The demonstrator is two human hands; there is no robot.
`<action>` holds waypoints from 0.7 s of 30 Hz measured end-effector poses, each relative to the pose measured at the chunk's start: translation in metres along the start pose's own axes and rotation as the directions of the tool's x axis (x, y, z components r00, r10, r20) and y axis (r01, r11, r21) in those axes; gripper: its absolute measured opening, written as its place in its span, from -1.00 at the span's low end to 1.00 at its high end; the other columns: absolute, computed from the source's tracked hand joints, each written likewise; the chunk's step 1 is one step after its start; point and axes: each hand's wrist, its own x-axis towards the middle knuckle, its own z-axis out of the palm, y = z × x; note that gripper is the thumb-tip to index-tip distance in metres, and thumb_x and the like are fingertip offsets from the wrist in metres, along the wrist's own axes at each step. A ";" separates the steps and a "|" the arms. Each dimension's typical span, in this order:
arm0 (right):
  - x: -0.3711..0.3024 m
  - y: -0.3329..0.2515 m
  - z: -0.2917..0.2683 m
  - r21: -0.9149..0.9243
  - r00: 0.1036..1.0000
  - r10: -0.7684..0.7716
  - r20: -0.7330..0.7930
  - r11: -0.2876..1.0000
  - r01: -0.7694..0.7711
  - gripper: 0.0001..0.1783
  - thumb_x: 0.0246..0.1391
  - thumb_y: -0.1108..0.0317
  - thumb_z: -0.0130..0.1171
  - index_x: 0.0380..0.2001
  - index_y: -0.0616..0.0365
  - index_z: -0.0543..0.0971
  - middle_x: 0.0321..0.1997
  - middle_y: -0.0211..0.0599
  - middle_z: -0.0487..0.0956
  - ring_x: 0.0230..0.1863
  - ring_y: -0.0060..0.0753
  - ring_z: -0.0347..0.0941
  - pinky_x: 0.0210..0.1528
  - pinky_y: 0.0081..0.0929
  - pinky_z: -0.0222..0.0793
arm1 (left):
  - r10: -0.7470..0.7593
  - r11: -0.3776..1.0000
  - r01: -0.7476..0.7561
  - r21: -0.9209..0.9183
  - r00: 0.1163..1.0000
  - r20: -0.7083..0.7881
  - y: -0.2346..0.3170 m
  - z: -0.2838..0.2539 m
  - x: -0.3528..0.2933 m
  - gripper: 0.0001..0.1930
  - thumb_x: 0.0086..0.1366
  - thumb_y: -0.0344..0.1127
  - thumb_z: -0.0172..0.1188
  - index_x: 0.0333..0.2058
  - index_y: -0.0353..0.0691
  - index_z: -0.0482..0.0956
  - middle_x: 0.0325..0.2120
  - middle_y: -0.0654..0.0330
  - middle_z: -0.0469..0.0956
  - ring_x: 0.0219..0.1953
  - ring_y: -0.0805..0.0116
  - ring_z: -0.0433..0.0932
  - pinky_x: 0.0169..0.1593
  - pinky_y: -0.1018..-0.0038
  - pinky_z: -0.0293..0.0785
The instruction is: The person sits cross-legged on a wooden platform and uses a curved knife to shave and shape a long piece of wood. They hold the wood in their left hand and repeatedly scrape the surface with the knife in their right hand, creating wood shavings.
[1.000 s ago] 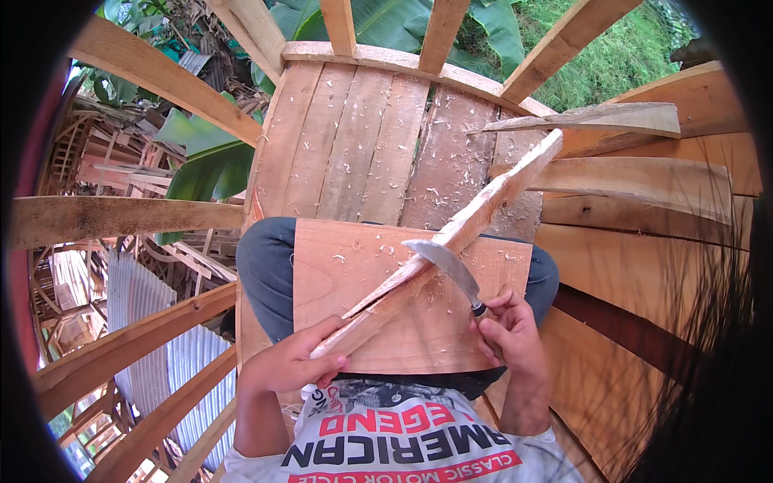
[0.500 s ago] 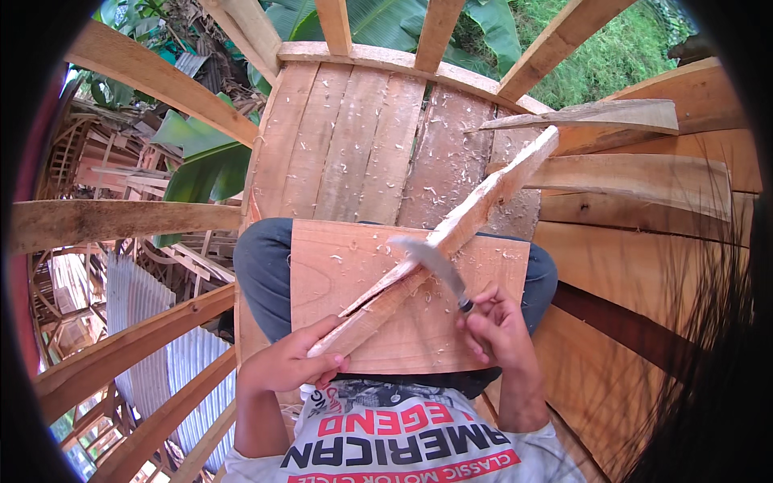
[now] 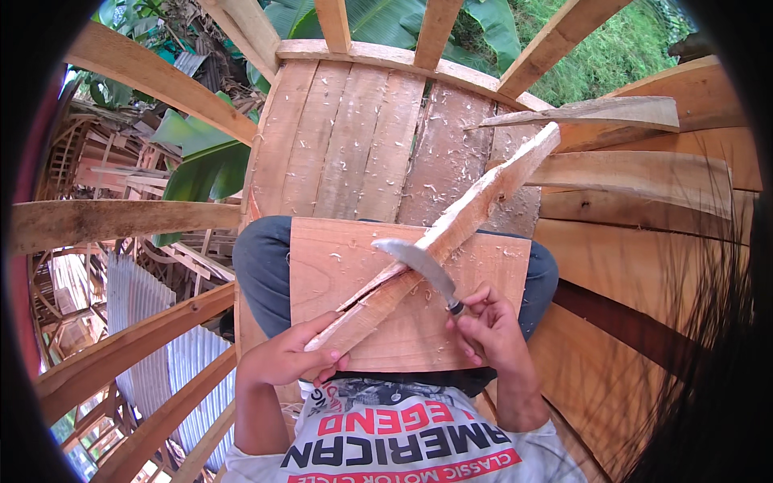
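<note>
A long, rough strip of wood (image 3: 471, 211) slants across my lap, its near end low on the left and its far end up to the right. My left hand (image 3: 294, 352) is closed around the near end. A dark split runs along the strip close to that hand. In my right hand (image 3: 489, 330) is the dark handle of a knife with a curved blade (image 3: 419, 262), which lies over the strip's upper edge. Most of the handle is hidden in my fingers. Under the strip, a flat wooden board (image 3: 386, 346) rests across my thighs.
Plank flooring (image 3: 338, 153) ahead of me is scattered with wood shavings. Loose cut pieces, one pale and pointed (image 3: 596, 114) and one broader (image 3: 644, 177), lie at the right against wooden boards (image 3: 628, 258). Slanted wooden slats (image 3: 129, 221) and corrugated metal sheets (image 3: 141, 322) are to the left.
The knife has shifted slightly left and toward me along the strip, with my right hand moving the same way. My left hand keeps its hold, almost unmoved.
</note>
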 end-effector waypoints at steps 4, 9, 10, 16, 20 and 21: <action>0.006 0.005 0.006 0.274 0.941 -0.103 -0.322 0.941 0.197 -0.73 0.15 0.53 0.06 -0.16 0.06 0.24 -0.31 -0.13 0.49 -0.73 -0.53 0.31 -0.85 -0.66 0.13 | 0.026 1.000 -0.026 -0.006 0.999 0.023 0.001 0.000 0.001 -0.54 0.35 -0.33 0.00 0.16 -0.34 0.17 -0.41 0.24 0.46 -0.52 0.57 0.38 -0.46 0.60 0.35; 0.005 0.006 0.008 0.200 0.959 -0.097 -0.265 0.968 0.154 -0.75 0.18 0.46 0.05 -0.15 0.01 0.23 -0.34 -0.16 0.45 -0.73 -0.52 0.31 -0.86 -0.64 0.15 | 0.004 1.000 -0.003 -0.024 1.000 0.009 0.000 -0.001 0.000 -0.55 0.35 -0.34 0.00 0.15 -0.34 0.17 -0.41 0.24 0.46 -0.52 0.57 0.38 -0.46 0.60 0.36; 0.009 0.005 0.005 0.249 0.930 -0.115 -0.348 0.945 0.211 -0.74 0.17 0.47 0.06 -0.16 0.01 0.22 -0.32 -0.14 0.45 -0.74 -0.52 0.30 -0.87 -0.65 0.14 | 0.006 1.000 -0.006 -0.021 1.000 -0.009 0.001 0.001 0.000 -0.55 0.35 -0.34 0.00 0.15 -0.34 0.18 -0.41 0.24 0.46 -0.52 0.57 0.38 -0.46 0.60 0.35; 0.001 0.003 0.016 -0.127 0.993 0.007 -0.119 0.992 -0.022 -0.62 0.04 0.62 0.14 -0.20 0.12 0.19 -0.46 -0.34 0.44 -0.75 -0.76 0.25 -0.82 -0.72 0.06 | -0.029 1.000 0.029 0.004 1.000 -0.003 0.003 0.000 0.000 -0.55 0.35 -0.34 0.01 0.15 -0.35 0.17 -0.40 0.24 0.46 -0.51 0.57 0.39 -0.45 0.60 0.36; -0.001 0.000 0.009 -0.299 0.958 -0.096 -0.268 0.954 0.012 -0.66 0.04 0.58 0.17 -0.19 0.14 0.26 -0.43 -0.31 0.49 -0.60 -0.65 0.39 -0.61 -0.67 0.24 | 0.012 1.000 -0.011 -0.023 1.000 0.016 0.001 -0.001 0.000 -0.51 0.35 -0.33 0.01 0.19 -0.35 0.13 -0.40 0.25 0.45 -0.51 0.57 0.39 -0.44 0.60 0.37; -0.001 0.002 0.008 -0.430 0.938 -0.189 -0.292 0.902 0.048 -0.68 0.04 0.55 0.18 -0.19 0.16 0.29 -0.42 -0.28 0.51 -0.55 -0.59 0.43 -0.55 -0.63 0.29 | 0.015 1.000 -0.015 -0.019 1.000 0.022 0.000 -0.001 0.001 -0.50 0.35 -0.34 0.01 0.20 -0.35 0.12 -0.40 0.24 0.45 -0.51 0.57 0.39 -0.44 0.60 0.37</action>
